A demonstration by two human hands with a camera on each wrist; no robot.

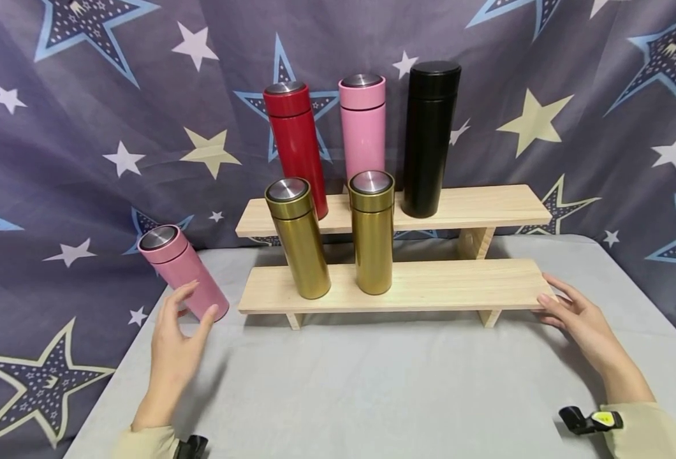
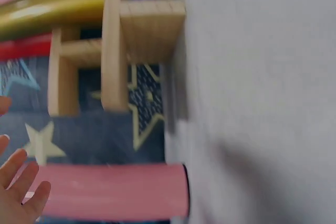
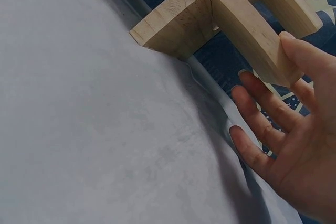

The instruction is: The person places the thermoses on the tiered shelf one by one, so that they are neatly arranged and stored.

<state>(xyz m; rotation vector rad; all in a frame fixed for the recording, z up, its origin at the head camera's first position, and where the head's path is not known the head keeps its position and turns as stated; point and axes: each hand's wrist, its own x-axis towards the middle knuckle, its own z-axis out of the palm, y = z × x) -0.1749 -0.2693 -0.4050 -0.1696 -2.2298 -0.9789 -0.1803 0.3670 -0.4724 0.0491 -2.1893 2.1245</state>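
Observation:
My left hand [image 1: 177, 344] is beside a pink thermos bottle [image 1: 191, 274] with a steel-topped lid, standing on the table left of the stand. Its thumb and fingers are spread apart in front of the bottle; the left wrist view shows the fingertips overlapping the pink side [image 2: 115, 191]. At the other side, my right hand [image 1: 581, 322] holds the right end of the lower wooden shelf [image 1: 458, 287]. In the right wrist view the thumb lies against the plank's corner [image 3: 268, 56], the index finger partly hidden behind it, and the other fingers [image 3: 262, 114] extend loosely below.
Two gold thermos bottles [image 1: 374, 242] stand on the lower step. On the upper shelf [image 1: 493, 204] are a red bottle [image 1: 298, 140], another pink bottle [image 1: 363, 137] and a taller black bottle [image 1: 430, 140]. A grey cloth [image 1: 384, 389] covers the table; a star-patterned curtain [image 1: 544, 70] hangs behind.

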